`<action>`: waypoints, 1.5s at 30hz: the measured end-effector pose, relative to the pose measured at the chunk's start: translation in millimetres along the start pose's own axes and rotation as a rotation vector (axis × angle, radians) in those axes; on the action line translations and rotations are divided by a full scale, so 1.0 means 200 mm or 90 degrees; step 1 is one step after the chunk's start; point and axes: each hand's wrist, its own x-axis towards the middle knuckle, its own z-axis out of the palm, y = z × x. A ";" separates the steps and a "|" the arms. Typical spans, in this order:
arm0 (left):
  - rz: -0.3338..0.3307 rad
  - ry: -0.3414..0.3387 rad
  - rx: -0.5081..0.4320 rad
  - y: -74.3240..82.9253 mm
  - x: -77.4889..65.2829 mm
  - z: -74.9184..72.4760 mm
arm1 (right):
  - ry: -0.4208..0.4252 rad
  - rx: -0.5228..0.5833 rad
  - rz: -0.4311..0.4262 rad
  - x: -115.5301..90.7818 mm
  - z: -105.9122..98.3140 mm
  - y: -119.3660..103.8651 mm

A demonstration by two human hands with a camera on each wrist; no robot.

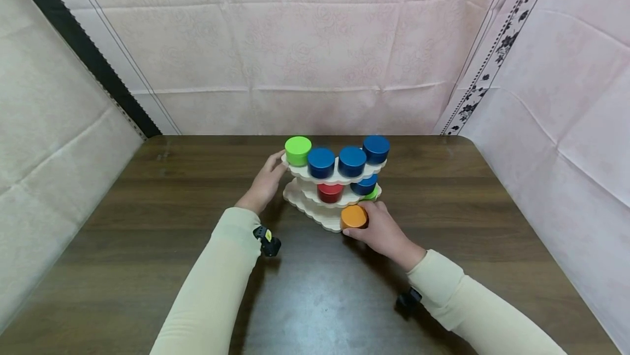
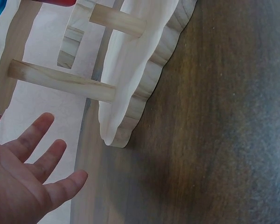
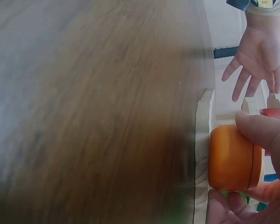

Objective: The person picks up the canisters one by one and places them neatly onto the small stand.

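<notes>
A three-tiered pale wooden stand [image 1: 310,205] with scalloped edges stands on the table. My right hand [image 1: 381,232] grips a small orange round jar [image 1: 353,216] at the bottom tier's right front; a seam runs around the jar [image 3: 231,157]. My left hand [image 1: 266,184] is at the top tier's left edge. In the left wrist view, several fingers [image 2: 67,186] are straight and spread, holding nothing; the fingertip nearest the tier is cut off. The top tier bears a green jar [image 1: 297,151] and three blue jars [image 1: 351,161]. A red jar [image 1: 330,193] and a blue jar [image 1: 364,185] sit on the middle tier.
A bit of another green thing [image 1: 372,194] shows below the middle tier's blue jar, mostly hidden. Wooden posts [image 2: 60,81] join the tiers. The brown wooden table [image 1: 187,267] meets pale cloth hangings [image 1: 315,54] at the back and sides.
</notes>
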 end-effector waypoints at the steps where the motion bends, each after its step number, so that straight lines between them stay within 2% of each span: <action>1: -0.003 -0.001 -0.003 0.01 0.00 0.00 | 0.001 0.002 0.002 0.00 0.00 0.00; 7: -0.024 -0.018 -0.011 0.11 -0.08 0.00 | 0.013 0.013 0.006 0.01 0.01 -0.02; 10: -0.026 -0.021 -0.010 0.14 -0.10 0.00 | 0.022 0.021 0.005 0.02 0.02 -0.03; 20: -0.006 -0.002 0.001 0.01 0.00 0.00 | 0.036 0.066 0.022 0.03 0.04 -0.04; 27: -0.012 -0.004 0.002 0.03 -0.02 0.00 | 0.034 0.089 0.033 0.04 0.05 -0.03; 36: -0.010 0.006 0.011 0.00 0.00 0.00 | 0.049 0.093 0.044 0.05 0.06 -0.03; 40: -0.019 0.008 0.017 0.00 0.00 0.00 | 0.053 0.084 0.042 0.05 0.05 -0.03; 45: -0.014 0.006 0.015 0.00 0.00 0.00 | 0.051 0.040 0.030 0.04 0.04 -0.02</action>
